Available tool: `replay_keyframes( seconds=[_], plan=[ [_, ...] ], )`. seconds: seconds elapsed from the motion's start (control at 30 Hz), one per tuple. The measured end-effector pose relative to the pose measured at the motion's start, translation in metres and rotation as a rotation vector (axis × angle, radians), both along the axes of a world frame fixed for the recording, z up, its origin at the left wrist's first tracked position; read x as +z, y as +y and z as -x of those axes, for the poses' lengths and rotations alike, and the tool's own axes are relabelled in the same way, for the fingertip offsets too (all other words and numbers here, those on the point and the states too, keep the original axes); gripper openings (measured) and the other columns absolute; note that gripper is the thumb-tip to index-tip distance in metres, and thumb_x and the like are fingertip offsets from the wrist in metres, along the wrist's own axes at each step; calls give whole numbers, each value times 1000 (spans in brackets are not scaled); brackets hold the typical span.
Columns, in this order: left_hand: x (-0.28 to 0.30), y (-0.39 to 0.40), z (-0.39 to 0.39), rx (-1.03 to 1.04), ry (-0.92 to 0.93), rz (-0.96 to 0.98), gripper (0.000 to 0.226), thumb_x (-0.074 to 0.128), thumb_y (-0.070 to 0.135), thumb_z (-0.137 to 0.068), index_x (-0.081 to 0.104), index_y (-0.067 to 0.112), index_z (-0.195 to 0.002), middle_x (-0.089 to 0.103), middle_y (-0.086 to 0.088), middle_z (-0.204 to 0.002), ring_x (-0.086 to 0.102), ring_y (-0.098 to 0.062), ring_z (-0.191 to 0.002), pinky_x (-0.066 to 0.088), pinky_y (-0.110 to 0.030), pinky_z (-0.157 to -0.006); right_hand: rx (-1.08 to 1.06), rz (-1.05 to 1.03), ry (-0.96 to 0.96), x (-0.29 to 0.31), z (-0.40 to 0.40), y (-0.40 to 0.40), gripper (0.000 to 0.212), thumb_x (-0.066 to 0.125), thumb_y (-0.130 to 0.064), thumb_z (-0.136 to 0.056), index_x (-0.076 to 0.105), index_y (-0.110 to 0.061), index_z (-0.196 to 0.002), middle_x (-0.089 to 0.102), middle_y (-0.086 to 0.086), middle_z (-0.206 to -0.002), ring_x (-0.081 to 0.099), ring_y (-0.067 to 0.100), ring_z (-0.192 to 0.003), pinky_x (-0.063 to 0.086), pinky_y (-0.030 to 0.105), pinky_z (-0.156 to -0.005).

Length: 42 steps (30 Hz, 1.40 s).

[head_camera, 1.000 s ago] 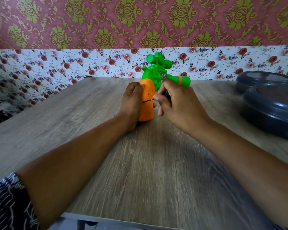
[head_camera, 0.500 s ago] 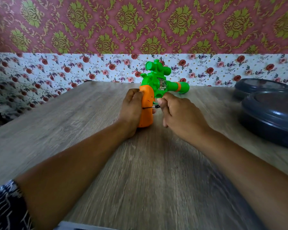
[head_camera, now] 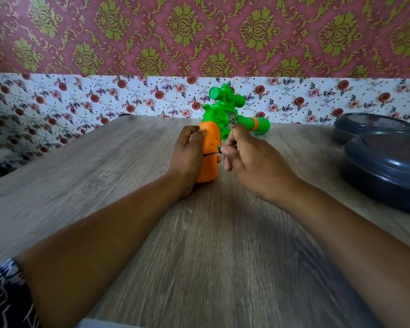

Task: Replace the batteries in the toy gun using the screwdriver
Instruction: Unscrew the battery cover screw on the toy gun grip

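Woodgrain table (head_camera: 128,185), left hand (head_camera: 187,157) gripping plastic toy gun (head_camera: 210,147), right hand (head_camera: 253,162) pinching thin screwdriver (head_camera: 212,153)

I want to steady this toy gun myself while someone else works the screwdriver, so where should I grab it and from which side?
Grip the orange handle of the toy gun from its left, as the left hand does. It stands upright on the table, and the screwdriver enters from the right.

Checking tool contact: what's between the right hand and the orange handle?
Head view: the thin dark screwdriver shaft bridges from the right hand to the orange handle; nothing else lies there.
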<state>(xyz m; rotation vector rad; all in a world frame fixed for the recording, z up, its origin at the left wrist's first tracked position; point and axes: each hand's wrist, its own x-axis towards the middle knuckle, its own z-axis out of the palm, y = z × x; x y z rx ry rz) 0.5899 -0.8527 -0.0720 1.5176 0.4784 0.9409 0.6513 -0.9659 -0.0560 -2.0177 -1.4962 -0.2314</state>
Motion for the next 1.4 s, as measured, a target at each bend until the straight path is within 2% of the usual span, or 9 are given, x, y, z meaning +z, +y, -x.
replay_keyframes(
  seconds=[0.1,0.2,0.3,0.4,0.47,0.63,0.93,1.27,1.4],
  plan=[
    [-1,3,-1,41,21,-15,15,35,16,-100,47,8,-97,50,-1,-71,56,-4,-48,43,-19,-44,71,-33,70,-2,1,0,8,44,-19,-95,37,-23,-93,59,-9,-72,60,16,-75,49,45,-73],
    [-2,5,-1,71,61,-54,16,35,19,-99,48,12,-92,49,0,-73,46,-10,-61,39,-22,-53,76,-66,62,-4,6,2,13,43,-33,-95,39,-20,-96,62,-3,-73,60,21,-71,49,46,-68],
    [0,-1,1,41,36,-26,15,33,16,-101,45,9,-98,51,-2,-74,57,-5,-48,44,-17,-44,-72,-66,-13,-4,5,1,34,30,-48,-94,43,-17,-95,64,5,-75,61,26,-69,47,38,-62],
    [0,0,1,-17,17,47,15,34,21,-101,45,13,-106,59,-5,-83,62,-3,-44,52,-28,-59,-108,-32,-9,-4,3,-2,45,25,-49,-95,50,-15,-80,65,8,-64,61,28,-64,50,43,-69],
    [1,-1,2,-6,30,43,15,33,21,-101,45,15,-107,58,-2,-82,61,-2,-44,52,-29,-59,-89,-18,8,-4,2,-2,44,26,-45,-97,50,-15,-76,62,6,-56,60,26,-60,50,43,-70],
    [6,-6,3,23,50,-17,16,29,13,-101,44,6,-104,52,2,-73,55,8,-41,37,-8,-35,-92,8,-90,-5,0,2,37,29,-40,-98,49,-10,-94,67,13,-76,62,33,-73,51,44,-69],
    [3,-1,-1,50,52,10,18,29,14,-100,45,6,-100,51,-3,-73,54,4,-40,38,-11,-35,-27,31,-143,-3,3,0,19,38,-36,-97,32,-19,-92,65,5,-85,56,25,-68,39,33,-56],
    [-1,2,-5,73,76,-39,18,32,19,-99,48,16,-90,52,-3,-79,53,-19,-72,40,-30,-66,19,-143,196,-6,-1,1,11,53,-14,-92,42,-16,-88,67,3,-89,58,13,-76,44,32,-69],
    [6,-5,0,34,82,-99,17,27,14,-102,43,8,-104,47,2,-75,58,7,-50,38,-7,-40,-9,-114,146,-7,1,3,12,44,-27,-96,41,-16,-92,63,0,-82,60,22,-75,47,38,-65]
  ],
)
